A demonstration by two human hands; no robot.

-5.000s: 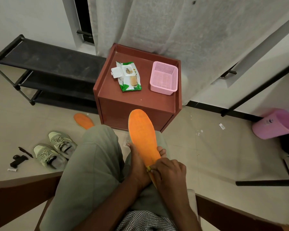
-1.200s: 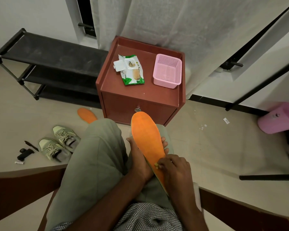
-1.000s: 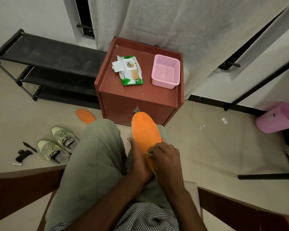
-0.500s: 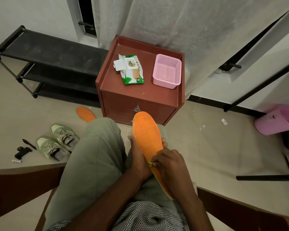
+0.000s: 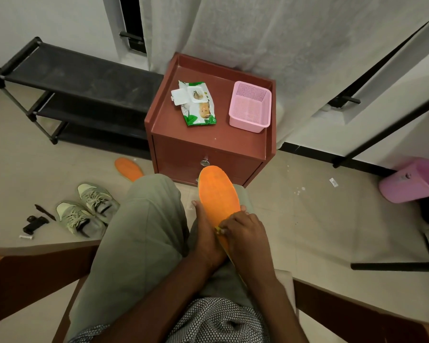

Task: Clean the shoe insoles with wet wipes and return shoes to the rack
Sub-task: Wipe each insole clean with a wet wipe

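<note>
Not much to read here, honestly. The only thing with print on it is the wet wipes pack [image 5: 197,103] on the red-brown cabinet [image 5: 208,144] — green and white, with some lettering down its left edge (too small and sideways to make out, could be a brand). The pink bin [image 5: 411,180] on the floor has a small round mark on it — unreadable too. No numbers or signs legible.

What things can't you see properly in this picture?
- Head view: the wipe is almost wholly under the right hand.
- The heel of the held insole is hidden by both hands.
- The floor insole is part covered by a knee.
- The wipes pack lettering is too small.
</note>
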